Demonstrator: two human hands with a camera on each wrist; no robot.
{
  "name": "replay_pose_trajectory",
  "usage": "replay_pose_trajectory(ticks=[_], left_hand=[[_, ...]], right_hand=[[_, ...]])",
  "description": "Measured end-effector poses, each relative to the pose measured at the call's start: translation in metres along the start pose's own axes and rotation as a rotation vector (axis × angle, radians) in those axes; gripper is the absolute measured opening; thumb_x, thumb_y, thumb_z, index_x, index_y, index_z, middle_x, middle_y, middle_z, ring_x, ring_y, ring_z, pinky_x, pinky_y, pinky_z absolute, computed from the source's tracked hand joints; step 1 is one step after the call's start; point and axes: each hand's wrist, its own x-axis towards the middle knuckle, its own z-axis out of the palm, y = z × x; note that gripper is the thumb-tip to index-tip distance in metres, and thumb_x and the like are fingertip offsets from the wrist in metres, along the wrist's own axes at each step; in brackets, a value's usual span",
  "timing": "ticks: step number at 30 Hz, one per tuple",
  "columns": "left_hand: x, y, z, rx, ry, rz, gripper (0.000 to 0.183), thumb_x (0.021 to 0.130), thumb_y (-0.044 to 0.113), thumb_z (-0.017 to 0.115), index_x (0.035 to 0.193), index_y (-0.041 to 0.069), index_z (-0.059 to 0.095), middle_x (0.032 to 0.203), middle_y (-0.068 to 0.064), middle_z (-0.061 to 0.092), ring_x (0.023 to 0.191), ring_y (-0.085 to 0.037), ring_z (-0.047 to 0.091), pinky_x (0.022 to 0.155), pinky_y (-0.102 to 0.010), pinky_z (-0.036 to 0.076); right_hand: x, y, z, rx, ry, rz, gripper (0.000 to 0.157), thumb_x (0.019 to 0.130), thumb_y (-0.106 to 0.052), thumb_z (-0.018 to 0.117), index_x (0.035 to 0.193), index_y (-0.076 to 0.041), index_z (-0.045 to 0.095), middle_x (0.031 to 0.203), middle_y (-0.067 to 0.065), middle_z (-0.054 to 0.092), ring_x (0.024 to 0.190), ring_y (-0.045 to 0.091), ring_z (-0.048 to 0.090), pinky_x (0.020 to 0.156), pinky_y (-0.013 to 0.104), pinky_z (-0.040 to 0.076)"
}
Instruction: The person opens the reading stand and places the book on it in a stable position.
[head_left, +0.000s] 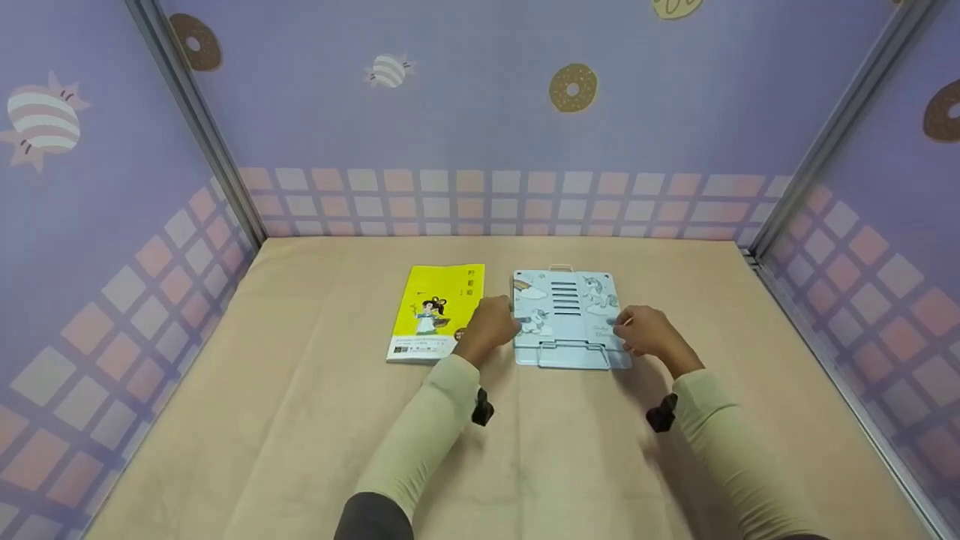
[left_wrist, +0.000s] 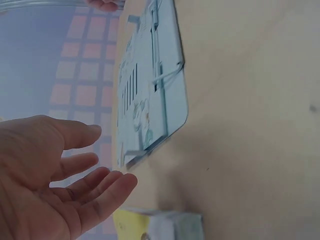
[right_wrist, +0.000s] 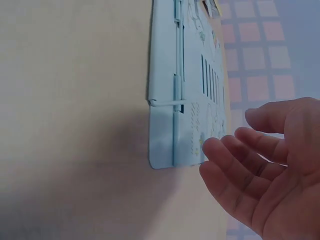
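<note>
A light-blue folding book stand (head_left: pixel 566 322) with unicorn drawings, slots and a wire bracket lies flat on the table. At its left edge hovers my left hand (head_left: pixel 489 324), its fingers loosely bent and apart from the stand in the left wrist view. By the right edge is my right hand (head_left: pixel 646 330), whose fingers (right_wrist: pixel 220 155) curve loosely near the stand's corner with nothing held. Whether the right fingertips touch the edge I cannot tell. A yellow book (head_left: pixel 433 304) with a cartoon figure lies left of the stand, partly behind my left hand.
A beige cloth covers the table (head_left: pixel 315 435). Purple walls (head_left: pixel 480 127) with a checked lower band close off the back and both sides, with metal posts (head_left: pixel 202 127) in the corners.
</note>
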Motion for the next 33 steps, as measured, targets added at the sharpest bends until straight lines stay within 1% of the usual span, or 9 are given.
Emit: replay_pose_trajectory(ticks=[4,8,13,22,24,27,29,30,33], left_hand=[[-0.002,0.005,0.012,0.012,-0.022,0.005,0.041,0.096,0.014,0.067,0.135,0.002,0.062,0.131,-0.012,0.068,0.104,-0.023,0.062,0.101,-0.039,0.053],[-0.003,0.010,0.020,-0.016,-0.042,0.017,0.038,0.095,0.011,0.067,0.132,0.002,0.064,0.130,-0.012,0.068,0.109,-0.023,0.063,0.103,-0.038,0.053],[-0.002,0.015,0.032,-0.014,-0.066,0.026,0.035,0.094,0.010,0.069,0.128,0.002,0.066,0.129,-0.011,0.067,0.114,-0.024,0.062,0.102,-0.038,0.052],[-0.001,0.019,0.050,-0.007,-0.093,0.045,0.028,0.092,0.001,0.067,0.119,0.000,0.070,0.121,-0.011,0.070,0.106,-0.022,0.063,0.097,-0.038,0.054],[-0.002,0.020,0.051,0.018,-0.083,0.076,0.025,0.092,-0.002,0.065,0.116,-0.001,0.071,0.118,-0.011,0.072,0.103,-0.021,0.064,0.095,-0.037,0.055],[-0.002,0.020,0.053,0.123,-0.047,0.161,0.021,0.093,-0.004,0.059,0.108,-0.002,0.074,0.112,-0.010,0.074,0.104,-0.019,0.067,0.098,-0.037,0.054],[-0.001,0.021,0.054,0.203,-0.008,0.212,0.018,0.093,-0.003,0.057,0.097,-0.002,0.074,0.104,-0.010,0.075,0.102,-0.019,0.068,0.100,-0.037,0.052],[0.000,0.021,0.054,0.235,0.007,0.225,0.017,0.093,-0.003,0.056,0.089,0.000,0.072,0.099,-0.008,0.074,0.098,-0.017,0.067,0.101,-0.037,0.052],[0.002,0.021,0.057,0.226,0.008,0.211,0.026,0.092,-0.005,0.056,0.069,0.006,0.058,0.082,-0.003,0.064,0.080,-0.015,0.056,0.095,-0.039,0.053]], right_hand=[[0.002,-0.002,0.005,-0.021,-0.027,0.020,0.034,0.100,-0.013,0.055,0.127,0.008,0.061,0.119,0.025,0.065,0.093,0.028,0.070,0.073,0.033,0.060],[0.002,-0.006,0.008,-0.007,-0.044,0.029,0.032,0.100,-0.011,0.057,0.125,0.007,0.062,0.117,0.023,0.067,0.093,0.028,0.070,0.076,0.036,0.060],[0.003,-0.007,0.014,0.005,-0.069,0.040,0.027,0.098,-0.010,0.059,0.120,0.006,0.064,0.109,0.019,0.068,0.086,0.024,0.069,0.071,0.033,0.059],[0.005,-0.007,0.025,-0.022,-0.089,0.075,0.025,0.093,-0.008,0.063,0.114,0.004,0.069,0.102,0.014,0.068,0.078,0.019,0.065,0.065,0.027,0.054],[0.005,-0.007,0.026,-0.042,-0.081,0.059,0.026,0.091,-0.007,0.063,0.114,0.004,0.070,0.098,0.014,0.068,0.077,0.019,0.064,0.063,0.026,0.052],[0.006,-0.007,0.029,-0.059,-0.055,0.044,0.027,0.090,-0.005,0.065,0.114,0.003,0.072,0.103,0.014,0.068,0.079,0.020,0.062,0.063,0.026,0.050],[0.007,-0.006,0.031,-0.064,-0.039,0.037,0.027,0.089,-0.003,0.066,0.114,0.003,0.072,0.106,0.015,0.069,0.081,0.020,0.063,0.063,0.026,0.049],[0.007,-0.006,0.032,-0.069,-0.034,0.029,0.027,0.088,-0.002,0.066,0.114,0.004,0.072,0.107,0.017,0.070,0.081,0.021,0.063,0.063,0.026,0.049],[0.006,-0.004,0.034,-0.078,-0.021,0.029,0.027,0.087,0.002,0.066,0.114,0.003,0.073,0.109,0.018,0.071,0.083,0.021,0.064,0.064,0.026,0.051]])
